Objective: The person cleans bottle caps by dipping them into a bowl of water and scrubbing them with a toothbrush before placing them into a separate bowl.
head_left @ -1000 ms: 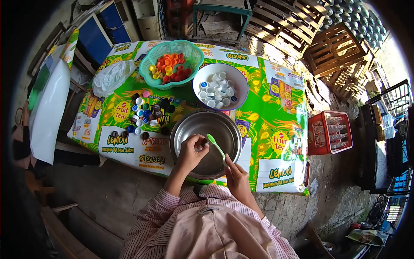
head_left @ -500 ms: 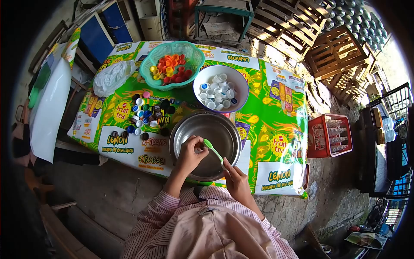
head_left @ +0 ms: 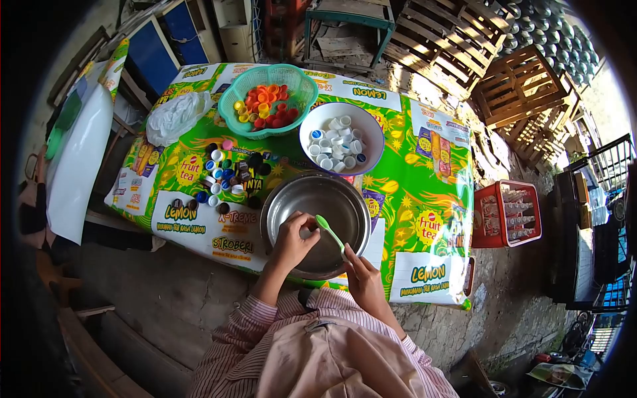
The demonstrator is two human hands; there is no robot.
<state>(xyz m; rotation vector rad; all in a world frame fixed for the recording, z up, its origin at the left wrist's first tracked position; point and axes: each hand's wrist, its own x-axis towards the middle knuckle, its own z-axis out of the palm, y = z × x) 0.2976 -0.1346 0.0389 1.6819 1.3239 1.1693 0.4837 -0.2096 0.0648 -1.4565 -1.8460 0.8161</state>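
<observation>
Over the metal bowl (head_left: 358, 219) my right hand (head_left: 364, 277) grips the lower end of a green spoon (head_left: 330, 230), whose rounded end points up and left. My left hand (head_left: 293, 240) is beside it with its fingers curled together; whatever they hold, if anything, is too small to make out. A white bowl (head_left: 377, 142) of white and blue caps stands behind the metal one. The green basket (head_left: 304, 91) holds red, orange and yellow caps. Loose caps (head_left: 227, 174) in blue, white, black and other colours lie left of the metal bowl.
A crumpled plastic bag (head_left: 174, 119) lies at the back left of the table, on its printed green cover (head_left: 424, 192). The red crate (head_left: 488, 215) stands on the floor at right. Wooden pallets (head_left: 524, 86) and a green-framed table (head_left: 348, 16) are behind.
The whole view has shifted slightly. Both hands and the spoon keep nearly the same position over the metal bowl.
</observation>
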